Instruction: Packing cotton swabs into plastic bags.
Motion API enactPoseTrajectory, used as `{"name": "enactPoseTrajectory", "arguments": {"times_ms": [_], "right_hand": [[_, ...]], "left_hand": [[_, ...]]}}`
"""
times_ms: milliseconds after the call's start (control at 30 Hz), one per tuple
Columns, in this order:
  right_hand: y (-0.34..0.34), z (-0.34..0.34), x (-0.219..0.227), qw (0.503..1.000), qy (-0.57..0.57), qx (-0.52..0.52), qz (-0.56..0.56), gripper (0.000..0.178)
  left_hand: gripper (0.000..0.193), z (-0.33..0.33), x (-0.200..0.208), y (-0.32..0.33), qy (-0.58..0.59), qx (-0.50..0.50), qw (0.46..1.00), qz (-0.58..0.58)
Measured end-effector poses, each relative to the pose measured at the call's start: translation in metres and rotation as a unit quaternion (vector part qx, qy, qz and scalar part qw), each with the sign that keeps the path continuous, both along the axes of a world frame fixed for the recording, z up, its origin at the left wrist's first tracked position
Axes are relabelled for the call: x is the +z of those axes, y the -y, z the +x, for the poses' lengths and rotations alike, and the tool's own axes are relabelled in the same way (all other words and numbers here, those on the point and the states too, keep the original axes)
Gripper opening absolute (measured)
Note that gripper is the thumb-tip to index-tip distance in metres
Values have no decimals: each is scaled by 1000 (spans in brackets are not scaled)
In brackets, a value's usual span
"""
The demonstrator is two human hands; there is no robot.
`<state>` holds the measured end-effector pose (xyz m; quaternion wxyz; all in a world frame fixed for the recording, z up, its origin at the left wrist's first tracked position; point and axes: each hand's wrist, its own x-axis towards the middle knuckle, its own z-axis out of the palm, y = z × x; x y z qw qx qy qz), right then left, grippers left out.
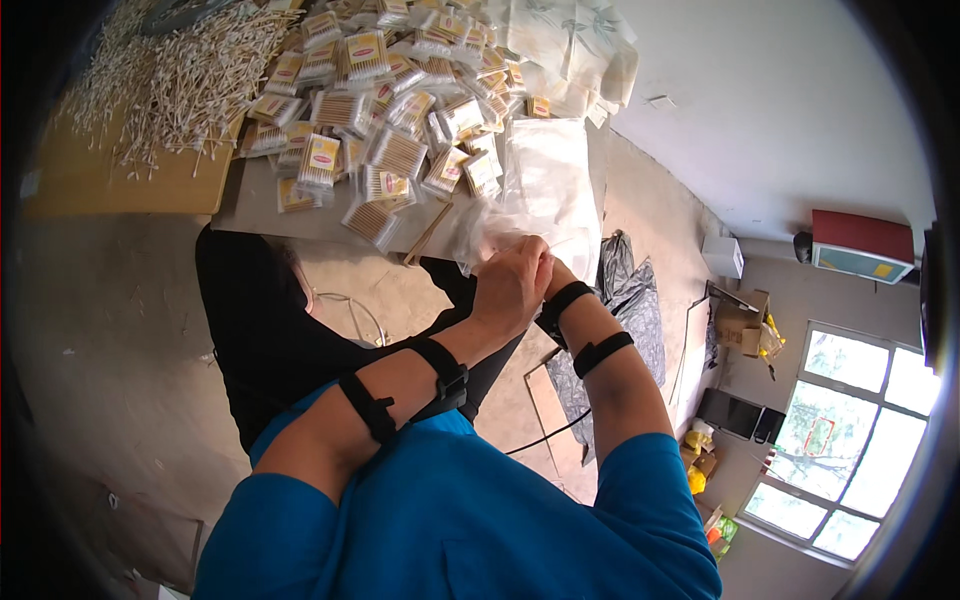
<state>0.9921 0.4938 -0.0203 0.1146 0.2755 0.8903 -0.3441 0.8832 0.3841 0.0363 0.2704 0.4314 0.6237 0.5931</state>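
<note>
My left hand (512, 284) is closed at the front edge of the table, its fingers gripping a crumpled clear plastic bag (480, 232). Close behind it is my right hand (559, 275), mostly covered by the left one, so its fingers cannot be made out. A stack of flat clear plastic bags (545, 165) lies on the table just beyond both hands. To their left, a few thin wooden sticks (428, 234) poke over the table edge. Many small packets of cotton swabs (395, 152), with yellow and white labels, are heaped farther left.
A large pile of loose cotton swabs (205, 75) covers the yellowish board (130, 195) at the far left. More plastic packaging (575, 50) lies at the back right. Black plastic sheeting (635, 310) is on the floor right of the table, with a cardboard box (740, 325) beyond.
</note>
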Motion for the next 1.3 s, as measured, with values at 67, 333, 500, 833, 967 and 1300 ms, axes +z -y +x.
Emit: {"name": "enactPoseTrajectory", "arguments": {"times_ms": [67, 333, 500, 833, 967, 1300], "right_hand": [[-1, -4, -4, 1000, 5, 1, 0, 60], [-18, 16, 7, 1000, 26, 16, -6, 61], [-3, 11, -1, 999, 32, 9, -4, 62], [-21, -17, -23, 999, 29, -27, 19, 64], [-17, -30, -27, 993, 37, 0, 108, 59], [-15, -34, -33, 994, -27, -97, -47, 44]], "left_hand": [[12, -3, 2, 0, 5, -3, 1000, -12], [11, -12, -2, 3, 25, 7, 1000, 10], [12, -7, 1, 9, 42, 1, 999, -15], [39, 1, -14, 43, 58, -12, 974, -220], [28, 0, -25, 40, 143, -148, 969, -139], [21, -6, 26, 24, 128, -26, 991, -43]]}}
